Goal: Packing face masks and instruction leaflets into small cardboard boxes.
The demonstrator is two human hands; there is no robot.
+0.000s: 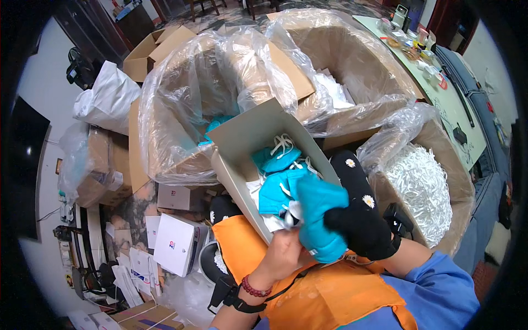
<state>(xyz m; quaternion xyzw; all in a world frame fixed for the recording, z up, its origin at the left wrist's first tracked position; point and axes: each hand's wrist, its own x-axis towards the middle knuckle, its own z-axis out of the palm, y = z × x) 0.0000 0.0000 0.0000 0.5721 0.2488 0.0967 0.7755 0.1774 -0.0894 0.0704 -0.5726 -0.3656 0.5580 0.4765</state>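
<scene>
- Far left: a white plastic sack point(107, 96) leans against a small open carton point(148, 52); below them, a clear bag point(82, 165) covers a brown box.
- Left centre: a large cardboard box lined with clear film point(181, 104); teal pieces show deep inside it.
- Centre: the grey open box point(247, 135) sits tilted on my lap, lid flap raised; it holds teal face masks point(278, 159) with white ear loops, loosely piled.
- Upper right: a second lined carton point(352, 60) holds white pieces; contents otherwise unclear.
- Right: a third lined carton point(440, 154) holds a heap of white ribbed strips point(421, 184).
- Floor, lower left: flat white boxes point(176, 245) lie stacked and scattered; stone-pattern tile shows between them.
- Far right: a long pale-green table point(440, 93) carries small clutter.
- My left hand point(283, 253), bare, beaded bracelet at the wrist, is curled against the near edge of the grey box; its fingertips are hidden, so I cannot tell the grip.
- My right hand point(357, 223), in a black daisy-print glove, is closed around a folded teal mask point(322, 217); the mask is smooth, bright teal, held just over the box's near end, touching the pile.
</scene>
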